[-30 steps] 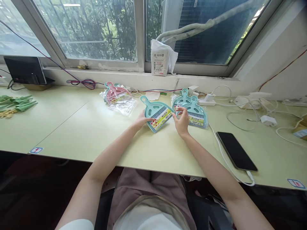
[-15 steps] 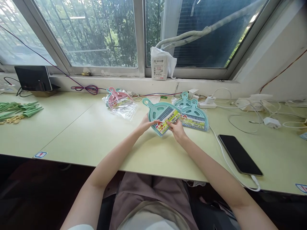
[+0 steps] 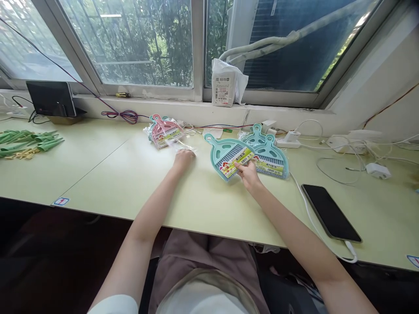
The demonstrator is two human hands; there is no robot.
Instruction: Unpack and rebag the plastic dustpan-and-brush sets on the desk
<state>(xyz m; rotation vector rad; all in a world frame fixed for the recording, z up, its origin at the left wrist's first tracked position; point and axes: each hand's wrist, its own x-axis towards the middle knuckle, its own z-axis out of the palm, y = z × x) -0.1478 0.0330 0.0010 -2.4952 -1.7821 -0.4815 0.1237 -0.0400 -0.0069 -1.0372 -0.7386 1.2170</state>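
Note:
My right hand [image 3: 248, 174] grips the lower right corner of a teal dustpan set [image 3: 225, 152] with a brush and a yellow-green label, tilted above the table. My left hand [image 3: 183, 160] is closed at the near end of the clear plastic wrap [image 3: 178, 141] around a pink dustpan set [image 3: 163, 130]. A teal dustpan partly shows behind the pink one. More wrapped teal dustpan sets [image 3: 273, 159] lie just right of the held one and are partly overlapped by it.
A black phone [image 3: 330, 213] on a white cable lies at the right. White chargers [image 3: 378, 170] and tangled cords are behind it. A black tablet [image 3: 50, 99] and green strips [image 3: 29, 143] are at the left. A wrapped paper pack [image 3: 224, 87] stands on the sill.
My left hand has let go of the teal dustpan set and moved left to the plastic wrap of the pink set. My right hand still holds the teal set.

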